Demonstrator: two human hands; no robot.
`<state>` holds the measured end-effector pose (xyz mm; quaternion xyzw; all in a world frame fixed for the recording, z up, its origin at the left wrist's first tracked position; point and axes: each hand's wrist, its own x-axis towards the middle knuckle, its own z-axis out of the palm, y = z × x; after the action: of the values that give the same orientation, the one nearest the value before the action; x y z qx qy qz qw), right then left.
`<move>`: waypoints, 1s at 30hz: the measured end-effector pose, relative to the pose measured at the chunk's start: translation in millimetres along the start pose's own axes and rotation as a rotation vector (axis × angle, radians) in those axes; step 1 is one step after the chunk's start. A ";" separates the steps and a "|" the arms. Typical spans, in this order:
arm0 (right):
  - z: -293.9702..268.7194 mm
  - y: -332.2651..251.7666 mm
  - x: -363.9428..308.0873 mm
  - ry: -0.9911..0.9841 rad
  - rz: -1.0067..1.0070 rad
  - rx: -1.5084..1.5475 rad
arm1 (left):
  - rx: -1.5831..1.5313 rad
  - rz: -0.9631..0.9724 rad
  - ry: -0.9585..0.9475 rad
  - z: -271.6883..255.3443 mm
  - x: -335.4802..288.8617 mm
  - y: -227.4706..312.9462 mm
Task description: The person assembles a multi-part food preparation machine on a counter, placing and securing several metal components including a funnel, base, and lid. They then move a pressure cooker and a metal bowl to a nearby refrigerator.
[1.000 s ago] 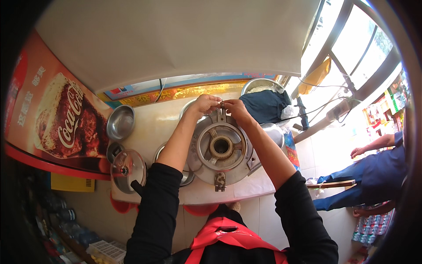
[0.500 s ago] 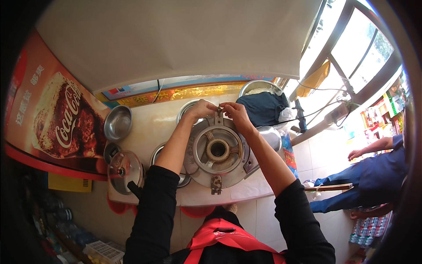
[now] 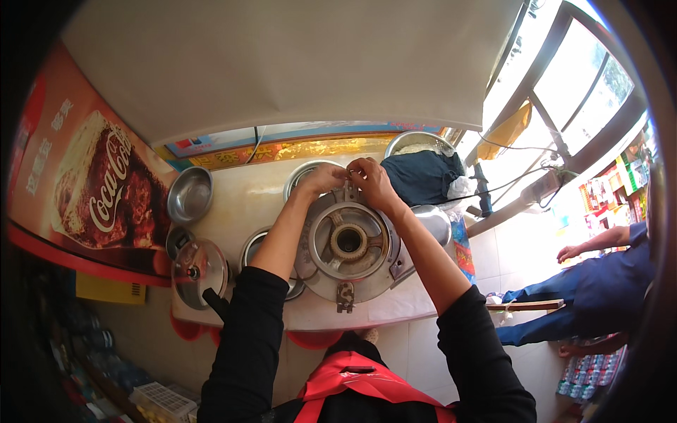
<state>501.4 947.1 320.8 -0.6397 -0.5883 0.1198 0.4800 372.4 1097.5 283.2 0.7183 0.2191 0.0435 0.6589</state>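
A round metal machine (image 3: 310, 268) stands on the table in front of me. It has a spoked ring and a toothed gear (image 3: 349, 241) around a dark centre hole. A worn metal latch (image 3: 345, 297) hangs on its near side. At the far rim a narrow metal bracket (image 3: 348, 192) sticks out, and my fingertips meet over its end. My left hand (image 3: 324, 178) is closed there, its fingers bent inward. My right hand (image 3: 372, 183) pinches from the other side. The small latch piece between the fingertips is mostly hidden.
A steel bowl (image 3: 190, 195) and a glass lid (image 3: 200, 271) lie at the left of the table (image 3: 240, 180). Far right, a dark cloth (image 3: 423, 176) partly covers a basin (image 3: 417, 139). A red drinks cooler (image 3: 92, 176) borders the left side. Another person (image 3: 606, 282) is at the right.
My right hand's fingers have curled in more and lifted slightly at the bracket's end. The left hand has barely moved, and the machine stays in place.
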 end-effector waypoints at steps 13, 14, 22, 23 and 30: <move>-2.6 -17.1 -6.9 0.084 0.113 -0.222 | -0.031 -0.005 0.038 4.0 -6.0 3.1; -1.7 -16.3 -6.3 0.103 0.049 -0.291 | -0.055 -0.035 0.037 4.2 -5.8 2.8; -5.4 -6.9 0.7 -0.135 0.301 0.268 | -0.007 -0.029 0.012 3.1 -4.4 1.8; -5.7 -6.4 1.4 -0.137 0.264 0.262 | -0.005 -0.042 0.004 3.1 -5.1 2.5; 2.1 -9.3 3.8 0.047 0.101 0.054 | -0.047 -0.069 0.058 5.6 -11.6 5.7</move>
<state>495.0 950.0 328.3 -0.6580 -0.5405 0.1446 0.5040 365.4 1087.8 290.6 0.6932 0.2617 0.0468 0.6700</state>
